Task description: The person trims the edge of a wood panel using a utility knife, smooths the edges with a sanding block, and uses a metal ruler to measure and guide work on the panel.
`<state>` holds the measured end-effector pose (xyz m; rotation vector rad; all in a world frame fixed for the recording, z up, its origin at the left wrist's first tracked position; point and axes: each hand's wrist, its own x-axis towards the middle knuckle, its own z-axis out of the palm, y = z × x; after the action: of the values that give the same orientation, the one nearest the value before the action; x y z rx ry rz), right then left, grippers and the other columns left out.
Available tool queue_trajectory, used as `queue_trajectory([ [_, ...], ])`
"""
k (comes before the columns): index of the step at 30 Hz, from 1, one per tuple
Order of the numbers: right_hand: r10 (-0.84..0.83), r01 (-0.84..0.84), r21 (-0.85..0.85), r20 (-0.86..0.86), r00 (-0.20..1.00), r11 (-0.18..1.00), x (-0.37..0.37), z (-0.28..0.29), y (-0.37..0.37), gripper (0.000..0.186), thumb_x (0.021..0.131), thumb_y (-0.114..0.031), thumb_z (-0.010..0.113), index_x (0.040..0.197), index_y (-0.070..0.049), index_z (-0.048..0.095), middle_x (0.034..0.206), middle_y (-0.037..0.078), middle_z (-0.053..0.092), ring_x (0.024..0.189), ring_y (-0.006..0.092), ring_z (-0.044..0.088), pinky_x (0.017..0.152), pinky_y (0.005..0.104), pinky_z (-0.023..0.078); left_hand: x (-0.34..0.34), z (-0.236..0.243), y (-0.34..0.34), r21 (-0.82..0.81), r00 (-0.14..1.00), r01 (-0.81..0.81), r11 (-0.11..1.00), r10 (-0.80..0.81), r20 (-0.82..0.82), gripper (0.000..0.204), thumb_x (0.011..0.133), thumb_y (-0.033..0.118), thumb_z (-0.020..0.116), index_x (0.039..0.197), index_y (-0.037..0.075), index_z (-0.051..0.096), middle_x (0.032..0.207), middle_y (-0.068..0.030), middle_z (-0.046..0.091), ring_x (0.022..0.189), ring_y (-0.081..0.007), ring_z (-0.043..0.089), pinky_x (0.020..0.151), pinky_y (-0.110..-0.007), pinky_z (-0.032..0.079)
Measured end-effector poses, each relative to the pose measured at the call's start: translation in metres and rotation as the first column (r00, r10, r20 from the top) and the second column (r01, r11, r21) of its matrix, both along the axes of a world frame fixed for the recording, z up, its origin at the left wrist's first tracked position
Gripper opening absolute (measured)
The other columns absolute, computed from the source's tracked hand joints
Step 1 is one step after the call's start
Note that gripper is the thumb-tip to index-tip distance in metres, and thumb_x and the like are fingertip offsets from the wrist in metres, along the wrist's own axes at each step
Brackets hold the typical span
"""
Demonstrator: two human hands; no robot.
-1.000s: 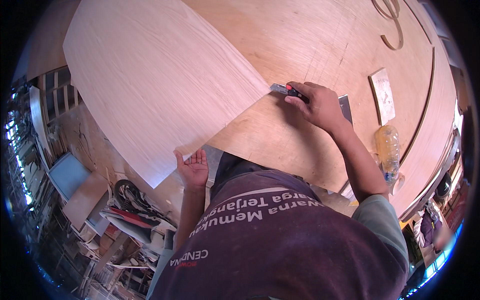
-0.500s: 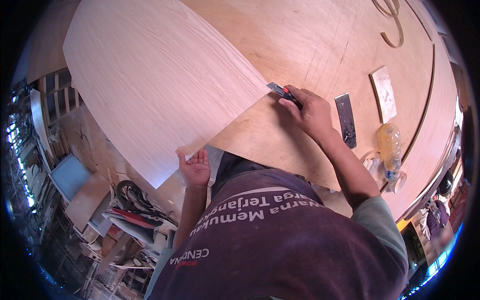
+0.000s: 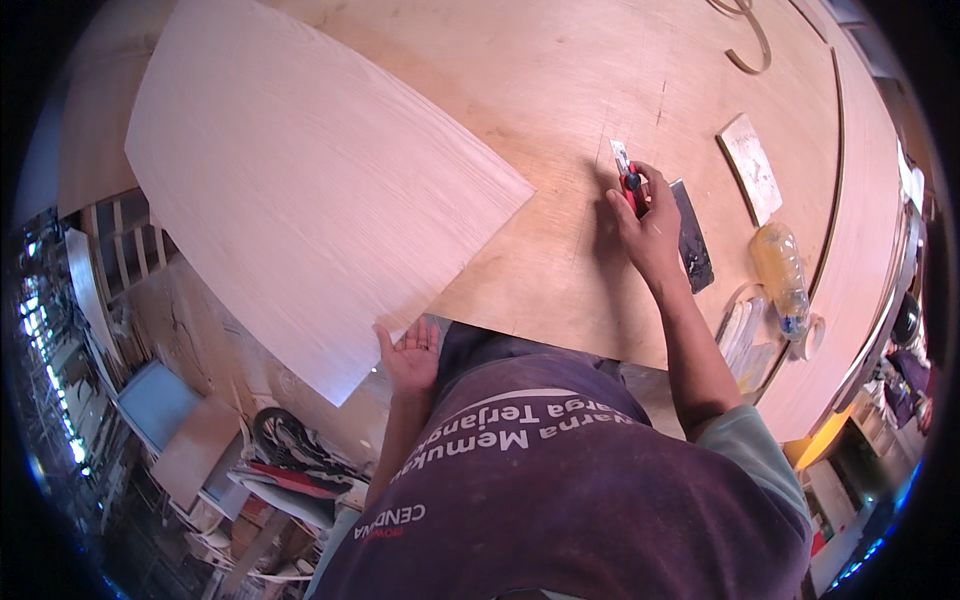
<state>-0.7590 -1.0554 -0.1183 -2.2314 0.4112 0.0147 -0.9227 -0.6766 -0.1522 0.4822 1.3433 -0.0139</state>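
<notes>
A pale wood-grain sheet (image 3: 320,190) lies over the left part of the large plywood worktop (image 3: 520,270), its near corner jutting past the worktop's edge. My left hand (image 3: 408,362) is palm up at the sheet's near edge, fingers stretched out and thumb beside the edge; whether it touches the sheet I cannot tell. Gripped in my right hand (image 3: 652,232) is a red and black utility knife (image 3: 630,182), its blade pointing away from me above the bare plywood. The knife is apart from the sheet. Just right of that hand lies a dark flat rectangular plate (image 3: 696,245).
Farther right are a whitish block (image 3: 750,170), a plastic bottle of yellowish liquid (image 3: 780,268) and a tape roll (image 3: 811,336). A curled strip (image 3: 757,60) lies at the far right. Down at the lower left stand a motorcycle (image 3: 285,440) and a light-blue panel (image 3: 155,385).
My right hand has carried the knife rightward off the sheet's corner, and the blade has swung to point away from me. My left hand stays near the sheet's edge, while the view has shifted slightly.
</notes>
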Motion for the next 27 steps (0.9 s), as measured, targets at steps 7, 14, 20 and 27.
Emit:
queue_trajectory([
  [7,-0.116,0.113,0.326,-0.011,0.993,0.938,-0.031,-0.004,0.037,0.045,0.102,-0.02,0.069,0.142,-0.003,0.06,0.092,0.007,0.064,0.077,0.0165,0.062,0.07,0.0328,0.054,-0.044,0.07,0.084,0.04,0.623,0.782,0.622,-0.781,-0.053,0.041,0.107,0.041,0.061,0.108,0.0,0.066,0.098,-0.0099,0.072,0.101,-0.0246,0.068,0.102,-0.041,0.05],
  [14,-0.395,0.405,0.601,-0.157,0.905,0.689,-0.065,-0.001,0.12,0.043,0.105,-0.018,0.064,0.144,-0.002,0.059,0.087,0.003,0.063,0.067,0.009,0.059,0.06,0.0259,0.05,-0.007,0.065,0.226,0.849,0.702,0.526,0.05,-0.589,-0.4,0.032,0.103,0.025,0.069,0.121,-0.002,0.066,0.114,-0.0162,0.067,0.115,-0.028,0.063,0.102,-0.044,0.05],
  [20,-0.563,0.527,0.443,-0.058,0.825,0.726,-0.073,-0.019,0.16,0.039,0.101,-0.015,0.067,0.138,-0.005,0.065,0.083,0.005,0.065,0.062,0.0096,0.06,0.056,0.0264,0.05,0.073,0.035,0.26,0.759,0.541,0.134,-0.638,-0.594,-0.595,0.06,0.098,0.025,0.075,0.147,-0.002,0.052,0.158,-0.0255,0.041,0.146,-0.0406,0.041,0.119,-0.051,0.036],
  [27,-0.507,0.51,0.014,0.141,0.851,0.86,-0.052,-0.033,0.183,0.042,0.098,-0.027,0.066,0.136,-0.009,0.067,0.11,0.026,0.074,0.102,0.0397,0.072,0.091,0.0472,0.055,0.178,0.012,0.214,0.573,0.156,-0.1,-0.813,-0.582,-0.798,0.076,0.098,0.049,0.067,0.158,0.009,0.044,0.169,-0.0224,0.028,0.156,-0.0412,0.026,0.122,-0.07,0.017],
])
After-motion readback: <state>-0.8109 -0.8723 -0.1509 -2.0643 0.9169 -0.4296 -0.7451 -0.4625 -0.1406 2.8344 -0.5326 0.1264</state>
